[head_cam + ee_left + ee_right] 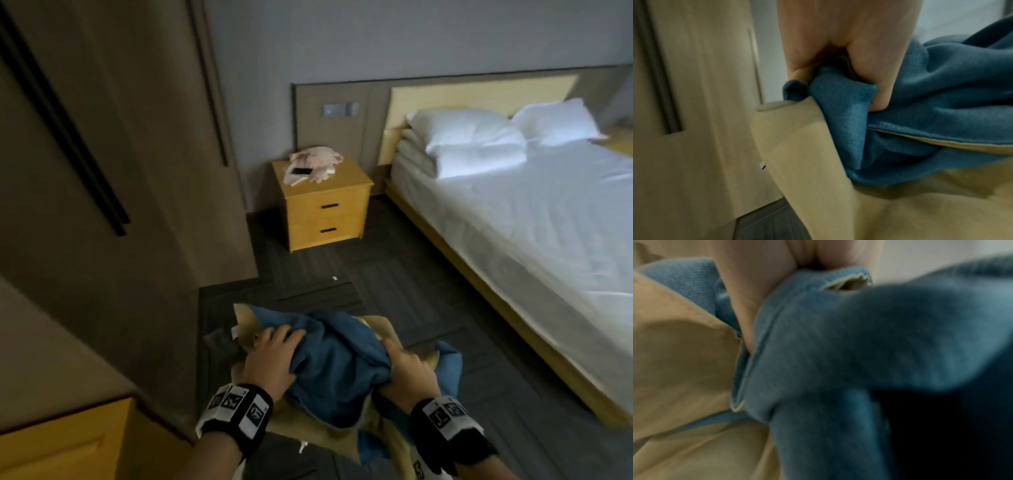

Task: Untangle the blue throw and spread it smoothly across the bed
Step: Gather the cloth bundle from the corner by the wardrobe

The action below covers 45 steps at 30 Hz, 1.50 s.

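Note:
The blue throw [335, 363], tan on its other side, hangs bunched in front of me above the dark floor. My left hand [274, 356] grips a fold on its left part; in the left wrist view the fingers [875, 68] curl round the blue and tan cloth [910, 113]. My right hand [407, 373] clutches a fold on the right part, and in the right wrist view a finger [748, 293] presses into the blue fabric [838, 345]. The bed [534, 219], with a white sheet and white pillows [472, 137], stands to the right, apart from the throw.
A yellow nightstand [325, 205] stands against the far wall left of the bed, with pink cloth [318, 159] and a phone [301, 170] on top. A tall brown wardrobe [102, 171] fills the left. Dark floor [394, 274] runs between wardrobe and bed.

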Tool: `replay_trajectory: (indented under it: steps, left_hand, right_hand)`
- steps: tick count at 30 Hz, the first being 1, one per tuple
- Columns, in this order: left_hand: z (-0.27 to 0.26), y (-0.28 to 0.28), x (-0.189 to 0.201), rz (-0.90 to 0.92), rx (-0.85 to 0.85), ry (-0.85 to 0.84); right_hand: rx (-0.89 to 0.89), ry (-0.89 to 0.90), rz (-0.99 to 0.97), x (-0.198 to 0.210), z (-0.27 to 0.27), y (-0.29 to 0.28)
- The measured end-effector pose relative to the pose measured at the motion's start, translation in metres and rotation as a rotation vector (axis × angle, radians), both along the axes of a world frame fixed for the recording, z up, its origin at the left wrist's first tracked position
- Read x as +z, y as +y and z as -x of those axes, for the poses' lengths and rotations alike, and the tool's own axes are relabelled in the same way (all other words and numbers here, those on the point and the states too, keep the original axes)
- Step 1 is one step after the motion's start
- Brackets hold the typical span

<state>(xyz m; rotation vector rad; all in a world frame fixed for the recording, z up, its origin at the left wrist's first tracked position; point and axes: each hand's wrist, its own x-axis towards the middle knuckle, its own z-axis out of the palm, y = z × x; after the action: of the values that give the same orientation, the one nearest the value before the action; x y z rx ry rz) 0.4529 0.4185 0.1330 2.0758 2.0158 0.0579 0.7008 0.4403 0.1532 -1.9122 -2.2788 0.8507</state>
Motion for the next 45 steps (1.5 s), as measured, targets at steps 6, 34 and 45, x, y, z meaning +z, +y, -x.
replay_trajectory:
  steps: [6,34,45]
  left_hand:
    - [-0.111,0.112,-0.006,0.026,-0.273,-0.013]
    - [-0.638,0.461,-0.043,0.207,-0.717,-0.255]
    - [-0.812,0.582,-0.034,0.232,-0.675,-0.455]
  right_hand:
    - [-0.257,-0.027,0.022,-0.009,-0.109,0.045]
    - [-1.2,0.063,-0.101,-0.037,-0.542,0.239]
    - [-1.335,0.173,-0.307,-0.037,-0.711,0.37]
